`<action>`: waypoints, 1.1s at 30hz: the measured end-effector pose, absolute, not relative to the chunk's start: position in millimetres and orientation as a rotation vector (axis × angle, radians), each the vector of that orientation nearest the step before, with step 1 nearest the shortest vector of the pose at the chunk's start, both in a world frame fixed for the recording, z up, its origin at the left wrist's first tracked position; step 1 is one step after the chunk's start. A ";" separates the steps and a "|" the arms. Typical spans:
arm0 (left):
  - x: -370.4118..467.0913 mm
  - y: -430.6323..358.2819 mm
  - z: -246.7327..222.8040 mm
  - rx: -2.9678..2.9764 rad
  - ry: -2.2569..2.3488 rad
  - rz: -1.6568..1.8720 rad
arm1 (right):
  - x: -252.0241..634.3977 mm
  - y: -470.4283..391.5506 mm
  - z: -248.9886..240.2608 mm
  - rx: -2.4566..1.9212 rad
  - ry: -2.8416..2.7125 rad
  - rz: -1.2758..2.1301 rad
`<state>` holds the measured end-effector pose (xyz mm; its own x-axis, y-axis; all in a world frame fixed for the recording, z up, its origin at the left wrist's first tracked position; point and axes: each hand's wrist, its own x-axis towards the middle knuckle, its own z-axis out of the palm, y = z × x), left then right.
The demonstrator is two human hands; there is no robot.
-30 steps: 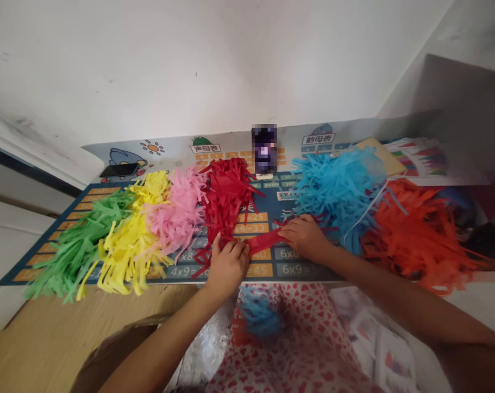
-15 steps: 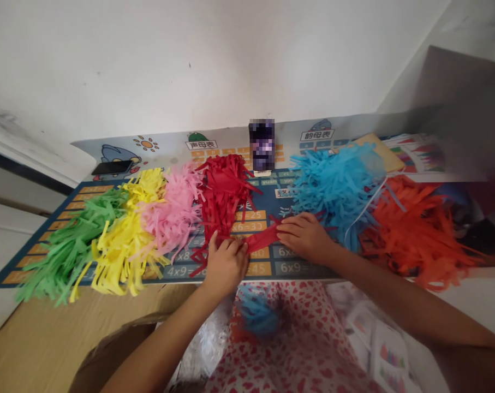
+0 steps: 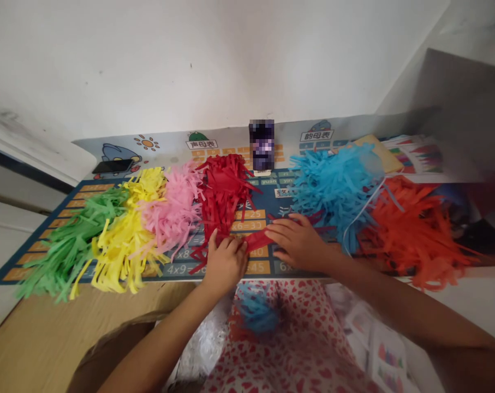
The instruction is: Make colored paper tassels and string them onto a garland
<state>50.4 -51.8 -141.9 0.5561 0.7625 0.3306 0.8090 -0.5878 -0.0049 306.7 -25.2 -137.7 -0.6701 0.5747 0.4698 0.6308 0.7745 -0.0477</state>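
Observation:
A dark red fringed paper strip [image 3: 256, 240] lies across the table near its front edge. My left hand [image 3: 226, 261] is closed on its left part, fingers pressed together over the paper. Farther right, my right hand [image 3: 298, 243] rests on the strip with its fingers apart; red fringe shows beyond it. Just behind my left hand is a red tassel bunch [image 3: 226, 183]. To its left lie a pink bunch [image 3: 173, 210], a yellow bunch [image 3: 126, 245] and a green bunch [image 3: 77, 240]. A blue bunch [image 3: 333, 183] and an orange-red bunch [image 3: 419, 229] lie on the right.
A phone [image 3: 262, 146] stands upright at the back of the printed table mat [image 3: 272, 204]. A dark flat object [image 3: 113, 166] lies at the back left. Papers [image 3: 419, 153] and a yellow envelope [image 3: 380, 154] are at the back right. Blue tassels [image 3: 257, 311] lie on my lap.
My right hand has shifted slightly left and its fingers have spread over the red strip. My left hand has stayed in place.

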 end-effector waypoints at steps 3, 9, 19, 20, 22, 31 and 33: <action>49.4 -51.1 -142.3 -2.617 -1.317 -0.479 | 296.9 -19.9 -144.9 -0.784 -2.558 -0.224; 40.0 -49.1 -142.8 -2.703 -1.273 -0.585 | 312.2 -5.5 -162.2 -0.904 -2.506 0.026; 40.5 -34.4 -141.8 -2.710 -1.843 -0.655 | 304.7 6.7 -160.7 -1.267 -2.401 0.383; 41.3 -33.3 -142.5 -2.687 -1.873 -0.638 | 303.3 8.6 -161.1 -1.284 -2.397 0.381; 43.0 -31.6 -143.3 -2.649 -1.921 -0.594 | 301.0 11.7 -162.0 -1.315 -2.388 0.379; 47.4 -23.0 -143.3 -2.617 -1.990 -0.445 | 296.1 14.1 -159.7 -1.423 -2.360 0.413; 47.2 -21.9 -143.6 -2.622 -1.991 -0.431 | 295.8 14.7 -159.6 -1.426 -2.361 0.411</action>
<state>47.2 -21.9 -143.6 0.2532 0.9625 0.0972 0.9164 -0.2709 0.2948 295.8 14.7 -159.6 -0.4317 0.8901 0.1463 0.7882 0.4511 -0.4187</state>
